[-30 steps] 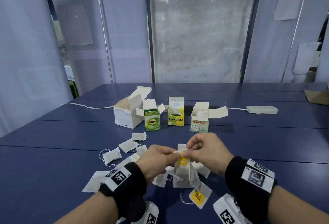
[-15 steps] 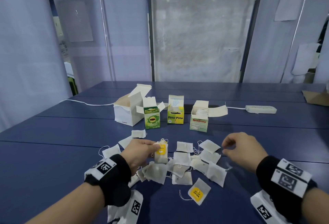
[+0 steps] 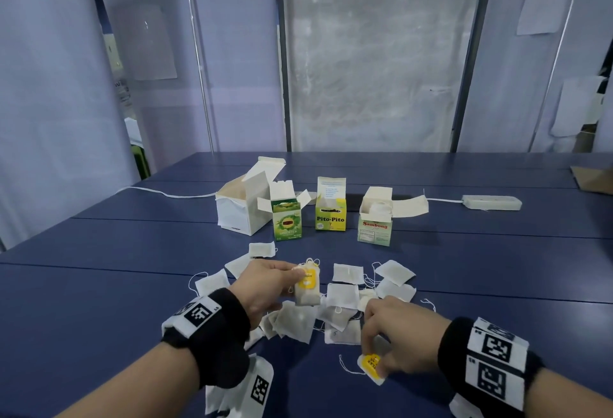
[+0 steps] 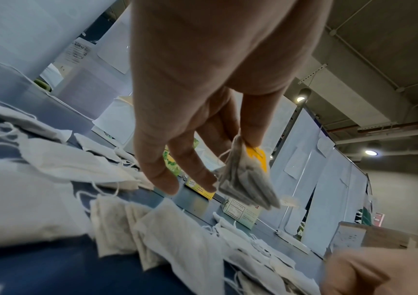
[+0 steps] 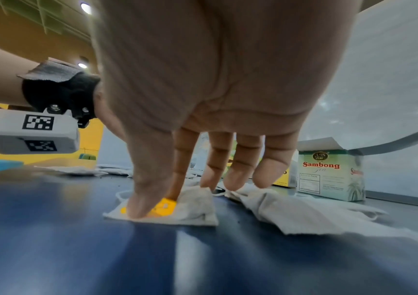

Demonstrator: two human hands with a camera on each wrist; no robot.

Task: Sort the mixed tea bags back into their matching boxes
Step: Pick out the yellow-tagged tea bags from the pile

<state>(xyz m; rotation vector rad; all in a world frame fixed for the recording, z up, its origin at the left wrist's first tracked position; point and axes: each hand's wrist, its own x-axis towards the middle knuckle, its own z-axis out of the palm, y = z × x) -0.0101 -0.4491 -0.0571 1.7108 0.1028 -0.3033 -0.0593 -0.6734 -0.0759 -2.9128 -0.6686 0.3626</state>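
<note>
My left hand pinches a small bunch of yellow-tagged tea bags just above the loose pile of tea bags; in the left wrist view, thumb and finger of that hand hold the bunch by its top. My right hand pinches another yellow-tagged tea bag lying at the near edge of the pile; the thumb presses on its tag. Behind stand an open white box, a green tea box, a Pito-Pito box and a Sambong box.
The blue table carries a white power strip at the back right and a white cable at the back left. A cardboard piece lies at the right edge. Curtained walls close off the far side.
Both hands held one bag together; they parted. My left hand kept the yellow-tagged bags over the pile. My right hand swung right, then came down onto the near yellow-tagged bag.
</note>
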